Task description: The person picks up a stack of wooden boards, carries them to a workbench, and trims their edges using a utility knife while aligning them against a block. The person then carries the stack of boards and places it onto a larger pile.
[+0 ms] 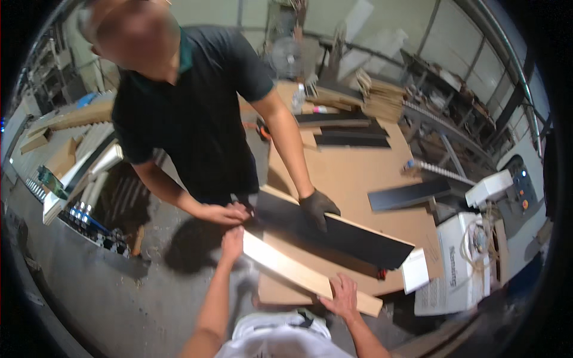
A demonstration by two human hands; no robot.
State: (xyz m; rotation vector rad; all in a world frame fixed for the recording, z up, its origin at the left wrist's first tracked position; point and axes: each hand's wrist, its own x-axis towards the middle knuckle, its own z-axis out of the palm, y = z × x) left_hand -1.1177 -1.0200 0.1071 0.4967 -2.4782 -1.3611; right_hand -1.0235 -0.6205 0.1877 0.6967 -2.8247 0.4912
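A long, pale wooden board (286,267) lies slantwise in front of me, over the near edge of a brown-topped table (352,164). At its left end, my left hand (233,244) is closed on the board, with the fingertips partly hidden. Near the right end my right hand (342,295) grips it, fingers across the upper face. Just beyond is a black panel (370,238) with a pale edge, tilted above the table. A co-worker's gloved hand (319,209) presses on that panel, and their bare hand (224,213) is close to my left hand.
Across from me stands a co-worker in a dark shirt (197,101). Black strips (352,140) and stacked wooden pieces (382,98) lie at the table's far end. Another dark panel (409,195), a white block (415,270) and a white carton (450,268) are at the right.
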